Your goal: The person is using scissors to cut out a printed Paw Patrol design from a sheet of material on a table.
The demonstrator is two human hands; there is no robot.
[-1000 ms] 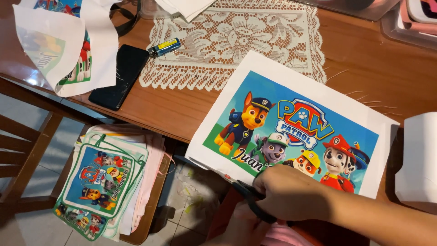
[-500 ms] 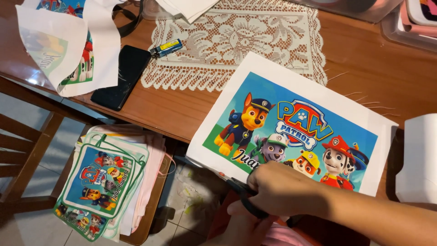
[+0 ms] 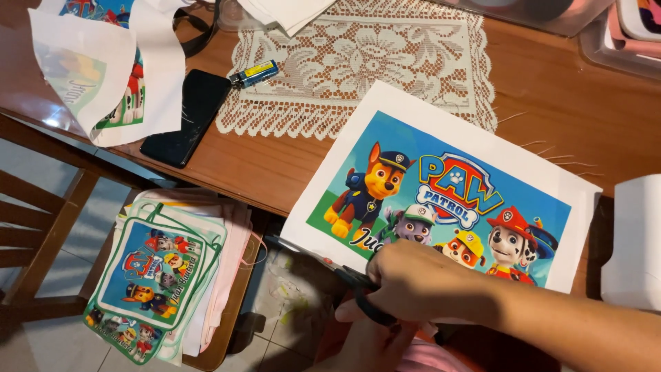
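At the near edge of the table [image 3: 537, 89], the right hand [image 3: 427, 282] was clenched through the black handles of a pair of scissors [image 3: 344, 275], its back covering most of the grip. The blades ran left along the lower margin of the printed sheet [image 3: 447, 200] and were hard to make out against the dim floor. The left hand [image 3: 375, 344] lay below, partly cut off by the frame; whether it gripped anything could not be told.

The sheet was white cloth or paper bearing a bright cartoon picture of dogs on a blue and green ground, with a wide white border. It lay flat and askew, its lower left part overhanging the table edge, its upper corner on a lace mat [image 3: 365, 62].

A black phone [image 3: 186, 117] and a small lighter [image 3: 253, 73] lay to the left. On a wooden chair [image 3: 41, 227] below sat a stack of finished prints [image 3: 162, 275] edged in green.
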